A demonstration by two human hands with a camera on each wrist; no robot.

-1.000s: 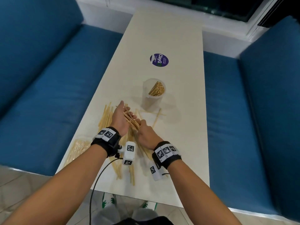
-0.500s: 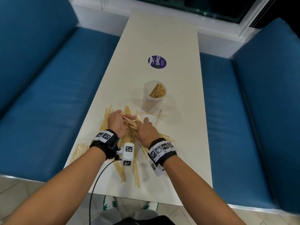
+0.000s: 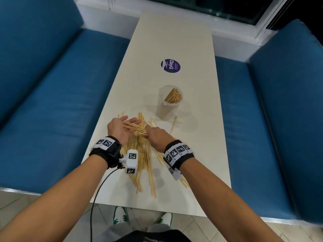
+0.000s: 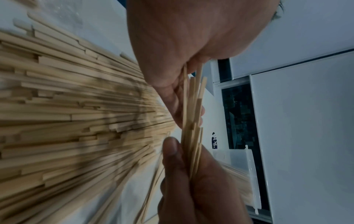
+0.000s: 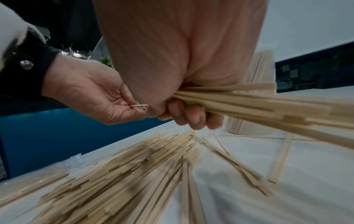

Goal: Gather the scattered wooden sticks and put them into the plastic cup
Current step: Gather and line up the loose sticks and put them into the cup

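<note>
One clear round plastic cup, partly filled with sticks, stands upright on the long white table. Nearer than the cup lies a heap of thin pale wooden sticks, too many to count, some reaching toward the table's near edge. Just before the cup, the right hand grips a small bundle; the left hand lies spread, palm up, beneath it, perhaps touching. One round purple sticker lies beyond the cup.
</note>
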